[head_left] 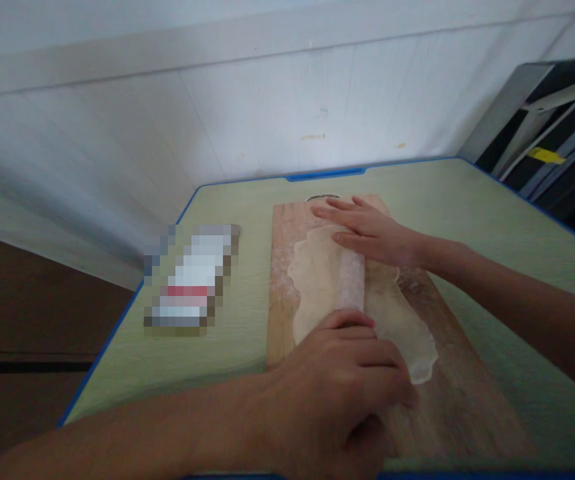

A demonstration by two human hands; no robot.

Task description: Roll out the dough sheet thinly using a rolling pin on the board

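Note:
A pale rolling pin (352, 280), dusted with flour, lies lengthwise on a thin, wavy-edged sheet of dough (315, 283). Under the dough is a wooden board (460, 407) with flour smears. My left hand (352, 380) is closed, its fingers curled over the near end of the pin and hiding that end. At the far end, my right hand (370, 230) lies flat with fingers stretched out, its palm side over the pin. The dough spreads out to both sides of the pin.
The board rests on a light green table (222, 357) with a blue edge. A pixelated flat object (192, 280) lies left of the board. Behind stands a white panelled wall (267, 120); dark folded items with a yellow tag (546, 156) lean at the right.

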